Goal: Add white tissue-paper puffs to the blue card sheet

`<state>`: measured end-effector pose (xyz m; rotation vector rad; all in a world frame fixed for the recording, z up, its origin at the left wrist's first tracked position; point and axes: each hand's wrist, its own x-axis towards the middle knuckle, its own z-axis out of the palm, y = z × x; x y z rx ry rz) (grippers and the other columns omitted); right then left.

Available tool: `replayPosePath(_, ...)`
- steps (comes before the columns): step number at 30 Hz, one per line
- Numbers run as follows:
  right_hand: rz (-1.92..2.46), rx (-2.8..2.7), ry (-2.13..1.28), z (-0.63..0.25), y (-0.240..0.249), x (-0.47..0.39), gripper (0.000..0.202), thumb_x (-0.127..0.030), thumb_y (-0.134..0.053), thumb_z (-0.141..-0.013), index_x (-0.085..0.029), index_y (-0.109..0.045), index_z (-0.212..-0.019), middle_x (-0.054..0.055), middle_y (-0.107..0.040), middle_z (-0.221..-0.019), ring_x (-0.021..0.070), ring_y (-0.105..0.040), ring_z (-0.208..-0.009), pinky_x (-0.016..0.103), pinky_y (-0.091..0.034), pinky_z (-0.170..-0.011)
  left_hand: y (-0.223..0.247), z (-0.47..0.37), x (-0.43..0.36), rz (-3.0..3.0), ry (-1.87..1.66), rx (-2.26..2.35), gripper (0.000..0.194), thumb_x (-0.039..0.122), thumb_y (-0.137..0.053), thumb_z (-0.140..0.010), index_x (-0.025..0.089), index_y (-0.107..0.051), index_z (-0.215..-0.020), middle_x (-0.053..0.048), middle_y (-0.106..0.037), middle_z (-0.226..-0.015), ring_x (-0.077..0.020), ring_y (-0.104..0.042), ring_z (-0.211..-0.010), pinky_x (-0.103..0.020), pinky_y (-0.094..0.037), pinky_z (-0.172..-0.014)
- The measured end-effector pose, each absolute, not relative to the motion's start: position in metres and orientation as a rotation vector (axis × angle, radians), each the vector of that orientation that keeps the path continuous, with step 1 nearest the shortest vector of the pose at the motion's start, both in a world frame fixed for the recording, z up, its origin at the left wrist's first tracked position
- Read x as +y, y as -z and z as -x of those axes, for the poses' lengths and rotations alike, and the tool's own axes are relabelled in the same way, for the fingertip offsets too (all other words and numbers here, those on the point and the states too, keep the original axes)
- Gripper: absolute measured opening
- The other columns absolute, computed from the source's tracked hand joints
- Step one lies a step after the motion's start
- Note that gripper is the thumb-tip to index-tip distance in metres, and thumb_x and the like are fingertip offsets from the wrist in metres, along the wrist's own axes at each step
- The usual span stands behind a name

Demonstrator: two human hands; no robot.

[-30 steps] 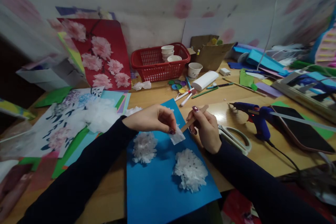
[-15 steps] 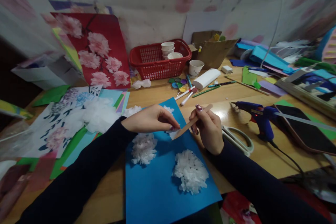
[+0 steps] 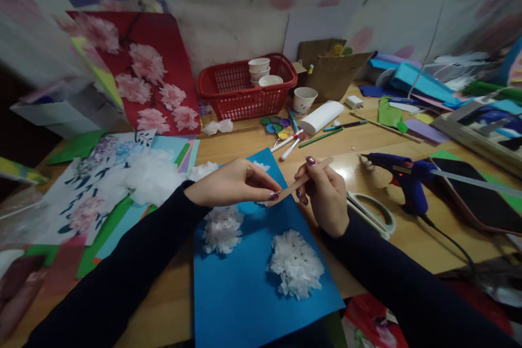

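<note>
A flat wooden stick point(image 3: 297, 185) is pinched in my right hand point(image 3: 326, 193), slanting down to the left. Its lower tip meets the fingertips of my left hand point(image 3: 234, 185), which are pressed together over the blue sheet point(image 3: 261, 304); what they hold is mostly hidden, with a bit of white beneath. On the sheet lie a white crinkled paper flower point(image 3: 222, 230) at the left and a larger one point(image 3: 296, 265) at the lower right. More white paper shows behind my left hand.
A blue glue gun point(image 3: 408, 176), scissors point(image 3: 385, 217) and a phone point(image 3: 481, 187) lie at the right. Behind stand a red basket point(image 3: 244, 103) with cups and a paper cup point(image 3: 304, 101). A red flower picture point(image 3: 159, 43) leans at the left beside white tissue point(image 3: 150, 176).
The stick's lower tip has risen slightly and now meets my left fingertips. The white piece seen under them before is now mostly hidden. The view has shifted a little.
</note>
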<state>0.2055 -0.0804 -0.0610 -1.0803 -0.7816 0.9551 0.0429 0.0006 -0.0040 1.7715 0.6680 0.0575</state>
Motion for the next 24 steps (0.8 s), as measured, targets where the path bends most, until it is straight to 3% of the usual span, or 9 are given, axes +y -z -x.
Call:
replayPosePath(8, 1.113, -0.756, -0.911, -0.205, 0.059, -0.079, 0.036, -0.049, -0.058, -0.079, -0.018, -0.058, -0.063, -0.004, -0.049, -0.037, 0.0071, -0.043, -0.031, 0.019, -0.03, -0.031, 0.007, -0.044, -0.001, -1.555, -0.102, 0.671, 0.029, 0.009, -0.073, -0.066, 0.01, -0.069, -0.094, -0.007, -0.073, -0.086, -0.0162, -0.067, -0.079, -0.028, -0.054, -0.076)
replayPosePath(18, 1.013, -0.586, -0.604, -0.215, 0.06, -0.077, 0.03, -0.04, -0.054, -0.084, -0.02, -0.054, -0.062, -0.006, -0.044, -0.042, 0.007, -0.039, -0.033, 0.021, -0.027, -0.033, 0.006, -0.04, 0.006, -1.534, -0.117, 0.637, 0.043, 0.008, -0.073, -0.069, 0.01, -0.059, -0.11, -0.006, -0.071, -0.081, -0.0165, -0.068, -0.077, -0.032, -0.054, -0.075)
replayPosePath(24, 1.054, -0.658, -0.674, -0.214, 0.062, -0.077, 0.032, -0.042, -0.051, -0.085, -0.021, -0.053, -0.062, -0.006, -0.041, -0.041, 0.008, -0.037, -0.033, 0.023, -0.026, -0.033, 0.009, -0.042, 0.003, -1.503, -0.113, 0.617, 0.041, 0.006, -0.069, -0.072, 0.01, -0.055, -0.11, -0.005, -0.07, -0.077, -0.0142, -0.067, -0.073, -0.028, -0.052, -0.072)
